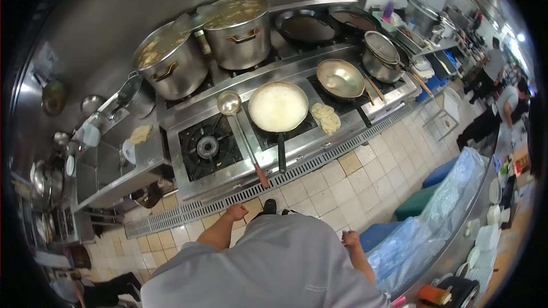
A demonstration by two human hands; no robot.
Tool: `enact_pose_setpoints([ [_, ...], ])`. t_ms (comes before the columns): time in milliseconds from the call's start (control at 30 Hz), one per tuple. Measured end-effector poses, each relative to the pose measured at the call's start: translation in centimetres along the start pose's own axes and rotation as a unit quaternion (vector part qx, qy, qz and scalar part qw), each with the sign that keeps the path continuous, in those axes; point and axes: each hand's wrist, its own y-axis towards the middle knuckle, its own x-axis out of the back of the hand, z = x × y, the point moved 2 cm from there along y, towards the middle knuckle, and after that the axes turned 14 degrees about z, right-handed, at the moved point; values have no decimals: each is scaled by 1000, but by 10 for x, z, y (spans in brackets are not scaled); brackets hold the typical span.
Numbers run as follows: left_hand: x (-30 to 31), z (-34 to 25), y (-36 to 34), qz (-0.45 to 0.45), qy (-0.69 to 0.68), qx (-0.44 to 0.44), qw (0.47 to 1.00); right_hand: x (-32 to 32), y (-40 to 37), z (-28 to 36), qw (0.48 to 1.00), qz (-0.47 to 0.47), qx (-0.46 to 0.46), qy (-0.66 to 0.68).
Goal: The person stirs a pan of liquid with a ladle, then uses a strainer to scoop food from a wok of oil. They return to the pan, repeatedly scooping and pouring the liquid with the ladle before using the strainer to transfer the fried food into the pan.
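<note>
My left hand (pixel 237 212) hangs low in front of the stove, its fingers curled in, with nothing visible in it. On the other side of my body, my right hand (pixel 350 239) is near the blue bin; its fingers are small and partly bent, and I cannot make out whether they hold anything. A pan of pale, whitish liquid (pixel 278 106) sits on a burner, its black handle pointing toward me. To its left lies a long ladle (pixel 230 104) with a reddish handle end. A folded pale cloth (pixel 326 118) rests between that pan and an empty-looking metal wok (pixel 340 78).
Two large stockpots (pixel 238 34) stand at the back left. Dark woks (pixel 305 27) and a pot with a strainer (pixel 382 48) are further right. A sink (pixel 103 159) is at left, plastic-covered bins (pixel 399 245) at right. Co-workers (pixel 505 108) stand far right.
</note>
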Motion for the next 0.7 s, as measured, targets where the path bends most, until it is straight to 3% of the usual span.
enact_pose_setpoints([
  [33, 10, 4, 9, 9, 31, -15, 999, 3, -2, 21, 899, -30, -204, 387],
  [167, 45, 17, 42, 21, 122, -61, 990, 8, 3, 86, 894, -72, -182, 402],
  [200, 57, 15, 44, 13, 118, -59, 991, -1, 7, 96, 896, -69, -180, 399],
  [267, 68, 8, 46, 53, 216, -152, 963, 0, 17, 133, 906, -32, -180, 381],
  [300, 70, 18, 57, 42, 205, -143, 967, -19, 27, 133, 901, -27, -131, 413],
  [333, 65, 28, 80, 50, 351, -240, 904, -26, 41, 139, 949, 23, -66, 308],
  [367, 63, 26, 82, 59, 487, -330, 807, -23, 46, 160, 978, 70, -2, 198],
  [400, 61, 28, 83, 55, 482, -326, 811, -21, 52, 177, 979, 55, -13, 197],
  [433, 69, 19, 70, 42, 315, -240, 917, -9, 57, 223, 980, 39, -25, 195],
  [467, 72, 22, 61, 29, 131, -144, 980, -2, 72, 253, 980, 48, -24, 192],
  [567, 76, 32, 38, 6, 67, -138, 988, 18, 102, 344, 980, 43, 21, 192],
  [667, 80, 68, 15, -14, 50, -148, 988, 13, 155, 388, 979, 53, 79, 181],
  [700, 78, 84, 2, -41, 28, -141, 989, 11, 165, 407, 959, 85, 82, 257],
])
